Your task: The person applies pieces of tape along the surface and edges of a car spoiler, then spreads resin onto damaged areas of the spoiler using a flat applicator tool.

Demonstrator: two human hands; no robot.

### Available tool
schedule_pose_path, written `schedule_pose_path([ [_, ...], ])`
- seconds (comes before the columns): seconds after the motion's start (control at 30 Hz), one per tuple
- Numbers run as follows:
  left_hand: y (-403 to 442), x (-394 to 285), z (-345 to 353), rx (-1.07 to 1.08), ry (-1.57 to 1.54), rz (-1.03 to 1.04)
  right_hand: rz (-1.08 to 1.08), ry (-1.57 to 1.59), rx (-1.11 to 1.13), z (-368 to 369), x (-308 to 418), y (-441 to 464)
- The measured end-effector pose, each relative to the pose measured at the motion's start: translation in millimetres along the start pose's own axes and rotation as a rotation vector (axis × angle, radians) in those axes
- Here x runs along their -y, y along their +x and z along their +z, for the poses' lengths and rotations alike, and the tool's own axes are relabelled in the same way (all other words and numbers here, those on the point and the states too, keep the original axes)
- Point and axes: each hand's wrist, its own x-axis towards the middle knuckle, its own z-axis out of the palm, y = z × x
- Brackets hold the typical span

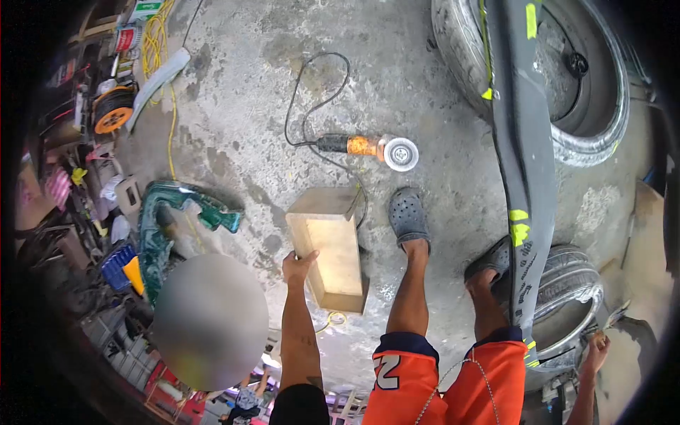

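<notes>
A pale wooden box [333, 258], open on one side, stands on the concrete floor. My left hand [300, 266] grips its near left edge, thumb on the inside and fingers behind the board. At the far right, my right hand [598, 348] is closed, with a thin, pale-tipped thing [618, 313] sticking up from it; its kind is too small to tell. Close to that hand lies a tire [567, 280]. Between my legs and that tire runs a long grey car-bumper-like panel [528, 163] with yellow-green tape on it.
An angle grinder [365, 147] lies on the floor beyond my feet, its black cord looping away. The panel's far end crosses a larger tire [460, 53]. A green curved part [152, 219], a cord reel [113, 110] and clutter line the left. A blurred round patch hides the lower left.
</notes>
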Motion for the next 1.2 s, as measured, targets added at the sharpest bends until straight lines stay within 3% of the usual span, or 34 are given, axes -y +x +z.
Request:
schedule_pose_path([
  [0.03,0,-3,2,0.005,0.18,0.038,0.052,-0.015,0.011,5,42,-18],
  [0.17,9,6,1,-0.007,0.265,0.08,-0.12,-0.034,0.037,16,102,-51],
  [0.27,-6,-9,-24,0.026,0.326,0.147,-0.068,0.01,0.098,25,158,-89],
  [0.33,-16,-11,-49,-0.061,0.179,0.169,-0.242,0.057,0.048,37,181,-101],
  [0.5,-44,-71,-175,-0.16,-0.007,0.361,-0.198,-0.038,0.005,42,234,-126],
  [0.53,-48,-93,-201,-0.202,-0.131,0.436,-0.192,-0.011,0.013,46,265,-132],
  [0.63,-40,-169,-288,-0.123,-0.033,0.462,-0.198,0.011,-0.051,65,306,-128],
  [0.73,-30,-285,-341,-0.103,-0.242,0.752,-0.165,0.076,-0.072,84,349,-132],
  [0.83,18,-372,-382,-0.135,-0.112,0.978,-0.222,0.052,-0.087,101,372,-134],
  [0.9,50,-436,-403,-0.111,0.245,1.03,-0.204,0.035,-0.091,106,392,-141],
  [0.97,91,-501,-401,-0.159,0.353,1.126,-0.32,0.04,-0.145,115,410,-157],
  [1.13,195,-649,-370,-0.223,0.709,1.534,-0.186,-0.013,-0.154,138,451,-235],
  [1.2,271,-701,-330,-0.274,0.568,1.973,-0.165,-0.043,-0.166,154,460,-278],
])
